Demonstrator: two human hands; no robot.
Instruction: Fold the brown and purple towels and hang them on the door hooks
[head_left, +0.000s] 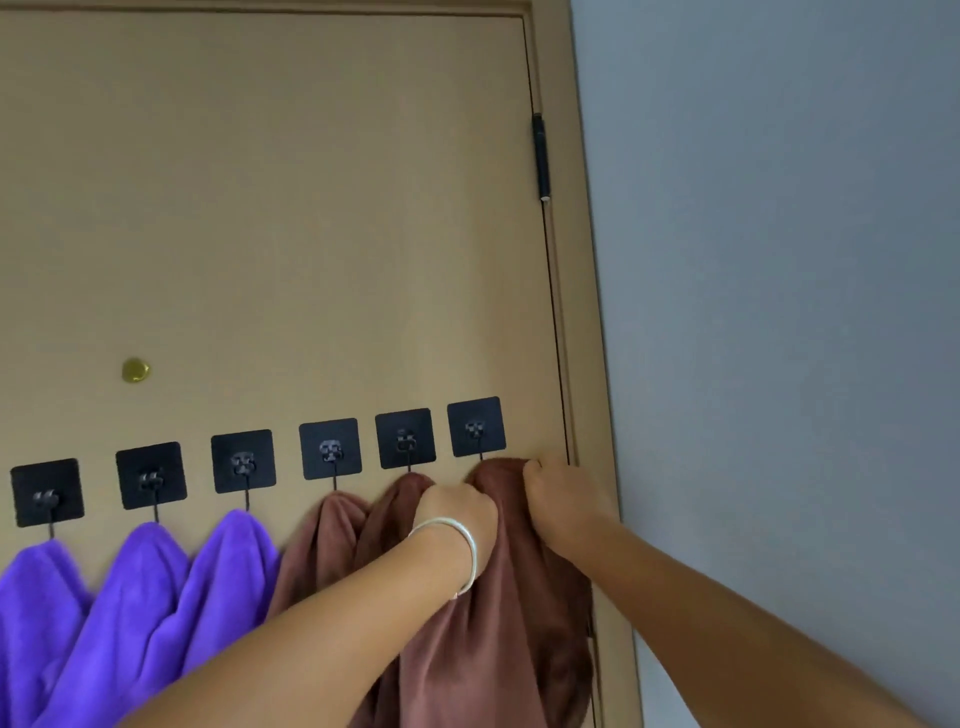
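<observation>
Several black square adhesive hooks (330, 448) run in a row across the tan door (270, 208). Three purple towels (140, 597) hang from the left hooks. Brown towels (332, 540) hang from the right ones. My left hand (454, 512), with a silver bangle on the wrist, grips the brown cloth between the two rightmost hooks. My right hand (558, 501) grips the top of the rightmost brown towel (511, 613) just below the last hook (476, 427).
A brass peephole (135, 370) sits above the hooks on the left. A black hinge (540, 156) marks the door's right edge beside the frame. A grey wall (779, 312) fills the right side.
</observation>
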